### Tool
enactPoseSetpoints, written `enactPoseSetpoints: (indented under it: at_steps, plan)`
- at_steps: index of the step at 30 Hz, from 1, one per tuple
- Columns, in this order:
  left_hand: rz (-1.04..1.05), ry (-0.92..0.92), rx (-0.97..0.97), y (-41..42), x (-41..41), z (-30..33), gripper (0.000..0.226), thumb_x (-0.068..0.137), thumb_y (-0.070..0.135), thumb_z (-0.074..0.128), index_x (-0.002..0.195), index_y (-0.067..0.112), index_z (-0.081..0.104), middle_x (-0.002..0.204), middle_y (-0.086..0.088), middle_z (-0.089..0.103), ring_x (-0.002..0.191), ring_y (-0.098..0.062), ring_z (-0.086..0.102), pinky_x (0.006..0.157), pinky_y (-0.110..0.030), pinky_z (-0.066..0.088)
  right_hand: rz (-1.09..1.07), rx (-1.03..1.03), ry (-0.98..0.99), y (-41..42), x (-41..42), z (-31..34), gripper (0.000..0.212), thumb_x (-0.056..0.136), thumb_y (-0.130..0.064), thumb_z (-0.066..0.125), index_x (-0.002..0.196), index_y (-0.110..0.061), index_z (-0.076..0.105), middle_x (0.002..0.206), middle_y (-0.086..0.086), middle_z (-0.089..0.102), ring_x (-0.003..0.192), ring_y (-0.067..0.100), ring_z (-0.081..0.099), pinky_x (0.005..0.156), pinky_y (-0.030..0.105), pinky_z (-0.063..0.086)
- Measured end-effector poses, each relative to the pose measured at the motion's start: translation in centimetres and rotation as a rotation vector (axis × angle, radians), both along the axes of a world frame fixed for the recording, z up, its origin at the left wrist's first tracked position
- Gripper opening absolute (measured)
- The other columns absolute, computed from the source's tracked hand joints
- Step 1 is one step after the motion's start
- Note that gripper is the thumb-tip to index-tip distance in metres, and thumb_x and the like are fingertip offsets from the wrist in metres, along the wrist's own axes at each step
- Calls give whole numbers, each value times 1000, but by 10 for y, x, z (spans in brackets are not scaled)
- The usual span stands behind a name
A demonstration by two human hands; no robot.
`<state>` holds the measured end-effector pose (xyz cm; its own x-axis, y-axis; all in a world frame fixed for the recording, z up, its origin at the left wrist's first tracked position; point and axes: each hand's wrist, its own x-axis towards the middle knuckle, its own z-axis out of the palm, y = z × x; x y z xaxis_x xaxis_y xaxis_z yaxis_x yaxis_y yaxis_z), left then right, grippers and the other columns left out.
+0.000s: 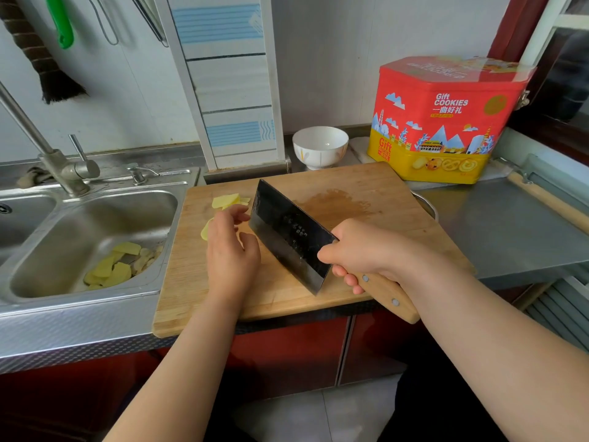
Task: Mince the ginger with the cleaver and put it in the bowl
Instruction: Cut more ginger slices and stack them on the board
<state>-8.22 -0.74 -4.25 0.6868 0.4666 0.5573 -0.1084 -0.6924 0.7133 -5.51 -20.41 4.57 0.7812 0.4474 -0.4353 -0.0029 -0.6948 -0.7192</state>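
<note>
Several pale yellow ginger slices (230,200) lie flat at the far left of the cutting board (366,186), not yet minced; my left hand (231,250) rests over them, fingers loosely curled, seemingly steadying a piece; my right hand (366,250) wraps tight round the wooden handle of the cleaver (288,232), its dark blade edge-down beside the slices, I judge ready to chop; the white bowl (319,146) waits empty beyond the board; peelings sit in the steel sink (95,218).

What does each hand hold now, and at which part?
The right hand grips the cleaver by its wooden handle. The left hand holds nothing; it rests by the ginger slices.
</note>
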Motion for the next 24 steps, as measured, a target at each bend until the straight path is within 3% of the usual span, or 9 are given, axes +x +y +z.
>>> enactPoseSetpoints:
  at_steps: [9,14,21,24]
  plan:
    - [35,58,16,0,4,-1,41,82,-3,49,118,17,51,106,8,54,102,-8,49,88,-27,42,-21,-61,-18,-19,22,-1,7,94,-15,51,89,-12,53,58,3,53,44,13,46,47,25,49]
    - [41,133,100,1,8,-5,39,82,-1,49,117,18,51,108,7,54,107,-10,45,87,-23,34,-119,-87,-64,-41,45,2,10,94,-16,52,100,-11,58,59,3,54,48,14,48,50,27,51]
    - [36,182,105,-1,6,-2,33,84,2,51,111,21,55,100,9,55,99,-9,44,80,-23,33,-256,-104,-123,-64,67,3,18,95,-18,53,106,-6,59,63,8,56,51,17,52,52,30,52]
    - [35,191,131,-1,6,-2,30,85,3,51,110,21,56,99,10,55,100,-10,46,82,-25,35,-258,-64,-131,-67,64,7,32,96,-23,54,120,-3,56,62,7,57,51,16,52,51,29,52]
